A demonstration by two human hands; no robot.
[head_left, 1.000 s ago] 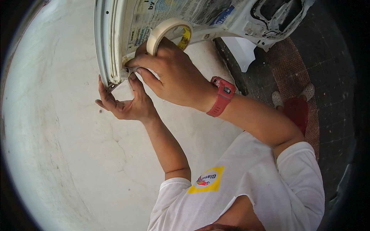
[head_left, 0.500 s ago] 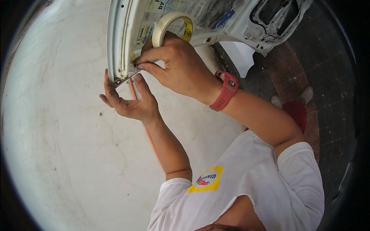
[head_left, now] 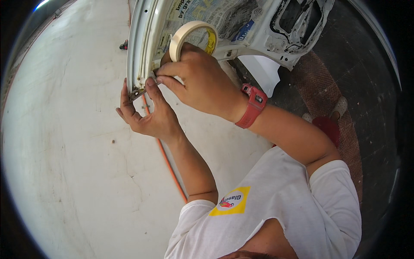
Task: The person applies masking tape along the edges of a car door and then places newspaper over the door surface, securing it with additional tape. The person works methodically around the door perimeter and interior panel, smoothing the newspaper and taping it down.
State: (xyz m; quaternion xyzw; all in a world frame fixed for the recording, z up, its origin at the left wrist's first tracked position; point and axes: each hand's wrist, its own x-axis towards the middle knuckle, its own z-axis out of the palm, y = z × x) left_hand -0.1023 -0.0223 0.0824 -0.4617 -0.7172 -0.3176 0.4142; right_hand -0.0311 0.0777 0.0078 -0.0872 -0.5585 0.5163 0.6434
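A white car body panel (head_left: 148,47) with a ridged edge extends across the top, and printed newspaper (head_left: 196,15) covers its opening. My left hand (head_left: 151,116) grips the panel's lower corner, its thumb on the near side and its fingers round the outer edge. Just right of that thumb, the thumb and fingertips of my right hand (head_left: 202,82) pinch together at the panel's edge. A roll of cream masking tape (head_left: 183,36) stands over the back of my right hand, hooked on fingers partly hidden. Whether a strip of tape lies between the pinching fingertips is too small to tell.
An orange hose (head_left: 168,162) runs along the pale floor (head_left: 77,151) beneath my left forearm. The panel's bare inner section with cut-outs (head_left: 297,21) is at the upper right. A white sheet (head_left: 261,71) hangs below it. A brown mat (head_left: 317,82) lies on dark flooring.
My left thumb has closed in onto the panel's corner, beside my right fingertips. In the picture, the panel's corner and both hands sit slightly lower and further right.
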